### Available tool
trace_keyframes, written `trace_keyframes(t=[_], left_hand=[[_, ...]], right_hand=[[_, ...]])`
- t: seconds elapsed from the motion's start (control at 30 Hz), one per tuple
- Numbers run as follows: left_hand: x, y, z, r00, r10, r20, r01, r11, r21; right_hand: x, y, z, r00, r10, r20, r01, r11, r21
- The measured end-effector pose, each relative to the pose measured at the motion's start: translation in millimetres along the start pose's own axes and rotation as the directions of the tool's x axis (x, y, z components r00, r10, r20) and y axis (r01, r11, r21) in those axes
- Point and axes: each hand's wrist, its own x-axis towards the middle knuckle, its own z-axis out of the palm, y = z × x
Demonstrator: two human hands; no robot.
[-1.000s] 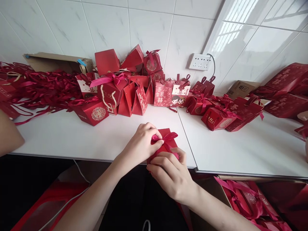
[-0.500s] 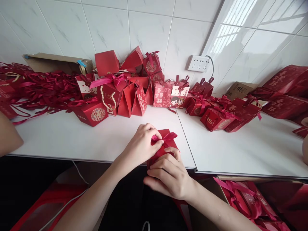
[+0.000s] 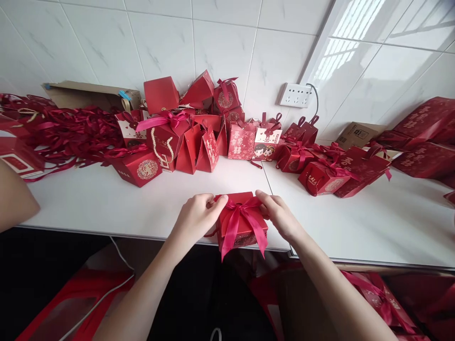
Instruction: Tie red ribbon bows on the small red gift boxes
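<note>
A small red gift box (image 3: 226, 222) rests at the table's front edge, right in front of me. Across its top sits a pink-red ribbon (image 3: 232, 231) tied in a bow, with two long tails hanging down the near side. My left hand (image 3: 202, 213) pinches the bow's left loop between thumb and fingers. On the other side, my right hand (image 3: 280, 215) grips the right loop, its fingertips partly hidden behind the box's edge.
Several finished red boxes (image 3: 138, 166) and paper bags stand along the tiled wall. A heap of loose ribbons (image 3: 80, 130) lies at the left beside a cardboard box (image 3: 95, 92). Another person's arm (image 3: 16, 199) reaches in from the left. A white power strip (image 3: 295, 95) hangs on the wall.
My hands have moved apart to opposite sides of the bow. The ribbon tails now hang over the box's near side, and my right hand has gone from the box's front to the right loop.
</note>
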Motion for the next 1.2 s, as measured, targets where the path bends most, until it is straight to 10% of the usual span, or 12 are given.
trace_keyframes(t=[0.27, 0.5, 0.97, 1.2], left_hand=[[-18.7, -15.0, 25.7, 0.990, -0.052, -0.132, -0.015, 0.888, -0.460], [-39.1, -11.8, 44.5, 0.946, -0.094, -0.311, -0.095, 0.835, -0.543], [-30.8, -14.3, 52.8, 0.938, -0.204, -0.280, -0.049, 0.723, -0.689], [-18.4, -24.9, 26.6, 0.995, -0.074, -0.065, 0.020, 0.801, -0.599]], right_hand=[[-14.9, 5.7, 5.7, 0.985, -0.152, -0.077, 0.154, 0.988, 0.023], [-27.2, 18.5, 16.7, 0.990, -0.106, -0.094, 0.128, 0.955, 0.269], [-26.7, 18.7, 28.5, 0.989, 0.064, -0.132, 0.016, 0.846, 0.534], [-25.3, 22.4, 12.0, 0.997, -0.075, -0.014, 0.075, 0.951, 0.301]])
